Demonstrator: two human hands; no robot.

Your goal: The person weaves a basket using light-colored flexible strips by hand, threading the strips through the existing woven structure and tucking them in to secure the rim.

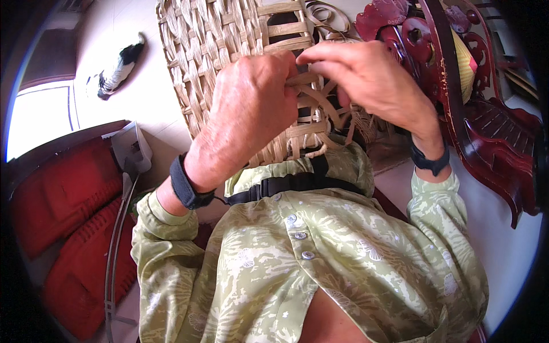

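A woven panel [211, 43] of flat tan strips lies in front of my body, its left part closely woven and its right part with open gaps. My left hand [254, 103] is closed at the panel's right part, with a tan strip [303, 79] coming out beside its fingers. To its right, my right hand [366, 77] reaches in from the side. Its fingers stretch toward the left hand, apart from the thumb, and nothing is plainly held in them. Loose looped strips [326, 106] hang beneath the right fingers. Both hands partly hide the weaving.
A coil of flat strip [329, 17] lies beyond the panel. Carved dark-red wooden furniture [480, 128] stands close on the right. Red cushioned seating [74, 200] is at the left, near a pale strip-like frame [117, 234]. A black-and-white animal [120, 70] lies on the floor, far left.
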